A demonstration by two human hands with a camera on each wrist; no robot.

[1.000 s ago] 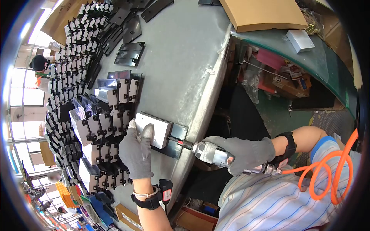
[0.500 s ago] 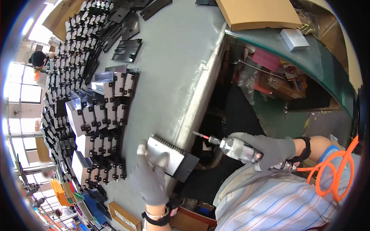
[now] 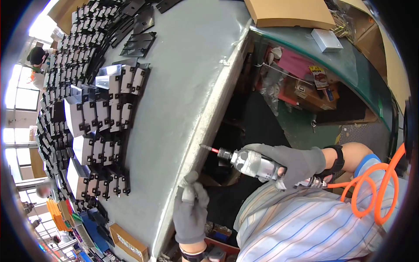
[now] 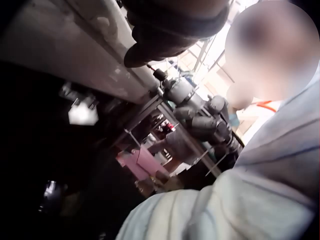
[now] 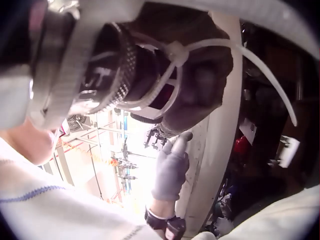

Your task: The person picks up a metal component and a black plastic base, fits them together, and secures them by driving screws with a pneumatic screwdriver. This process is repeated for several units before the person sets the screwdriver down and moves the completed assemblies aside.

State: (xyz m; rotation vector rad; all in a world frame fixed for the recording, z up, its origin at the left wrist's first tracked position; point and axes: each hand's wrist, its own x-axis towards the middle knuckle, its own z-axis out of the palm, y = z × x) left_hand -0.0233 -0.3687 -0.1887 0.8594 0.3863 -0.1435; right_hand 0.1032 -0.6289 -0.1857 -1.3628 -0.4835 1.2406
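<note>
My gloved right hand [image 3: 297, 165] grips a pneumatic screwdriver [image 3: 253, 163], its long bit pointing left over the table's front edge. An orange coiled air hose [image 3: 384, 187] runs from its rear end. In the right wrist view the driver body [image 5: 102, 75] fills the upper left, near the dark glove. My gloved left hand [image 3: 190, 214] is at the table edge, lower left of the bit, fingers loosely bent with nothing visible in them. The same left hand [image 5: 171, 172] shows beyond the driver in the right wrist view. The finned metal block and black plate are out of sight.
Rows of silver blocks with black brackets [image 3: 100, 113] line the left of the grey table [image 3: 170, 78]. Black plates [image 3: 139, 44] lie farther back. A flat cardboard box [image 3: 290, 13] and a silver block [image 3: 326, 40] are at the back right. Cartons sit under the green-edged bench [image 3: 349, 56].
My left hand drew the finned block and plate off the table edge, and now they are gone from view. The driver pulled back from the block, then shifted slightly left again.
</note>
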